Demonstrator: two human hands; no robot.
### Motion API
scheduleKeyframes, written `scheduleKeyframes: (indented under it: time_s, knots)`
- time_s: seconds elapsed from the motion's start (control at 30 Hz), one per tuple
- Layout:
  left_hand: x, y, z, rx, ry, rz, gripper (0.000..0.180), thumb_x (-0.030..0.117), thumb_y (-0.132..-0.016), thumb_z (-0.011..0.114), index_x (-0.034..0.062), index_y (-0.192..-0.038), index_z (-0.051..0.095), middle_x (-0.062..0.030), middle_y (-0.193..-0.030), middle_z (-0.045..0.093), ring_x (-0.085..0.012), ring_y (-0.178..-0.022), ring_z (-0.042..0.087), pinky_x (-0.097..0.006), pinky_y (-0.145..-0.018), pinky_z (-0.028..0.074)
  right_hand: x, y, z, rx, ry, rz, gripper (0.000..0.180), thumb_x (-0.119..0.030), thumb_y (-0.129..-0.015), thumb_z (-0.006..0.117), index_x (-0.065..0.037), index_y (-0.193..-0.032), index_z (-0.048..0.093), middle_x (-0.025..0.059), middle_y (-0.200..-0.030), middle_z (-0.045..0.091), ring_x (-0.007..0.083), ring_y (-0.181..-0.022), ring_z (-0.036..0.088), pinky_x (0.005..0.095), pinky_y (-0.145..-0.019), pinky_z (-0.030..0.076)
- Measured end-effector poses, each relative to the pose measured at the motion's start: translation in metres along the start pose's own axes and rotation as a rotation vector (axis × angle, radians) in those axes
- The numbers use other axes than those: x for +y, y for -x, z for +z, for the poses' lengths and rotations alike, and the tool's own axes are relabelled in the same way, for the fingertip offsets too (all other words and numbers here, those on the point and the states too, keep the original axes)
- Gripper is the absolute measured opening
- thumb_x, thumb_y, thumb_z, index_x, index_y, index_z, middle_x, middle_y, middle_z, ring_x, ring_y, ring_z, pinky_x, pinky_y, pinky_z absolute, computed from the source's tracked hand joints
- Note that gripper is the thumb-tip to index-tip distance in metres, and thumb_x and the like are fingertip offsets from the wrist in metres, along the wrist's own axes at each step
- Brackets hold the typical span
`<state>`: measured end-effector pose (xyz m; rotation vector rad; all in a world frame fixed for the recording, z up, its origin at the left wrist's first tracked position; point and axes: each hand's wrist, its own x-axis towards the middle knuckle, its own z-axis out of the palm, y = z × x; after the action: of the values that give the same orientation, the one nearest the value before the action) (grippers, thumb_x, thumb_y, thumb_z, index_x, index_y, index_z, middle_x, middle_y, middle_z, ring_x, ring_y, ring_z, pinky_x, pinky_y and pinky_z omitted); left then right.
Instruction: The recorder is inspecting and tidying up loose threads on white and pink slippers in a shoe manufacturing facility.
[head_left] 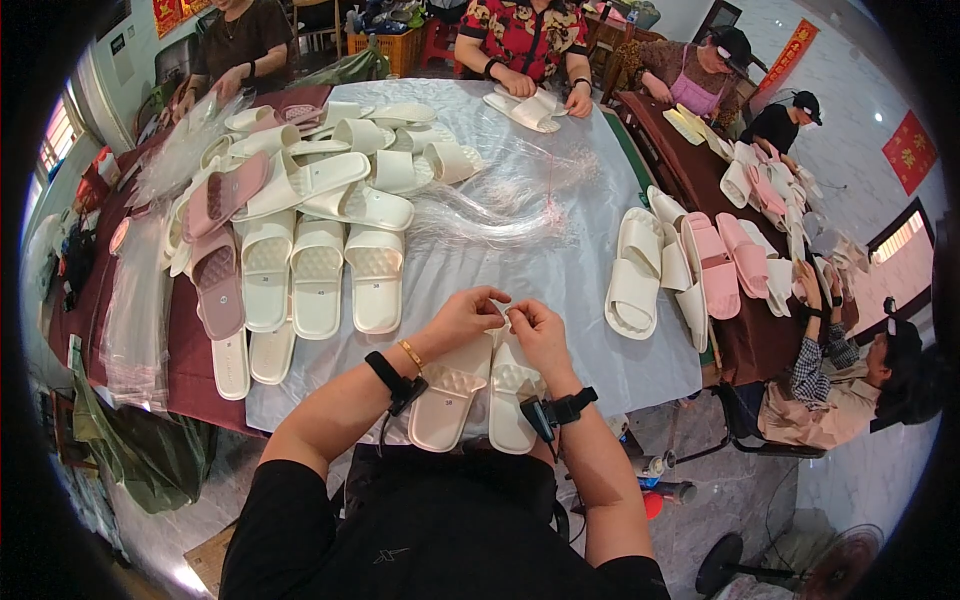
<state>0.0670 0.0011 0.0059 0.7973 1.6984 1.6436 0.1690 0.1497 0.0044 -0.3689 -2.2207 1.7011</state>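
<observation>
A pair of off-white slide slippers lies side by side at the near table edge, the left slipper [438, 421] and the right slipper [511, 424] with their toes pointing away from me. Over the toe ends, my left hand [468, 314] pinches its thumb and fingertips together. Close beside it, my right hand [539, 338] is closed in a similar pinch. Whatever lies between the fingertips is too small to make out. Both wrists carry black straps with small devices. Beyond my hands lies a bundle of thin clear plastic strands [490, 215].
A large heap of white and dusty-pink slippers [320, 235] fills the table's left side, beside clear plastic bags [140, 310]. White slippers [636, 275] and pink slippers [711, 265] stand along the right edge. Several co-workers sit around, one handling a white slipper [527, 108] across the table.
</observation>
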Motion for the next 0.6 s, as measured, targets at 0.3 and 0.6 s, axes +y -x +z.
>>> scheduleKeyframes:
  time_s: [0.3,0.6]
  knots:
    - [-0.0004,-0.0002,-0.0020,-0.004,-0.014,-0.034,0.033,0.003,-0.083,0.068,-0.0004,-0.115,0.060,-0.0015,-0.083,0.064,-0.0072,-0.075,0.058,-0.022,-0.068,0.048,-0.0015,0.0000,0.0000,-0.002,0.141,-0.044,0.017,-0.013,-0.088,0.062,0.001,-0.093,0.068,0.0075,-0.069,0.065,0.0110,-0.063,0.060,0.0274,-0.058,0.047]
    - [-0.0027,0.0008,-0.0013,0.013,-0.093,-0.018,0.029,0.000,-0.079,0.069,0.0002,-0.106,0.058,-0.0042,-0.079,0.065,-0.0095,-0.072,0.060,-0.024,-0.066,0.049,-0.0037,-0.0002,0.0020,-0.011,0.230,-0.060,0.014,-0.012,-0.082,0.063,0.000,-0.088,0.068,0.0144,-0.071,0.065,0.0213,-0.061,0.061,0.0323,-0.058,0.048]
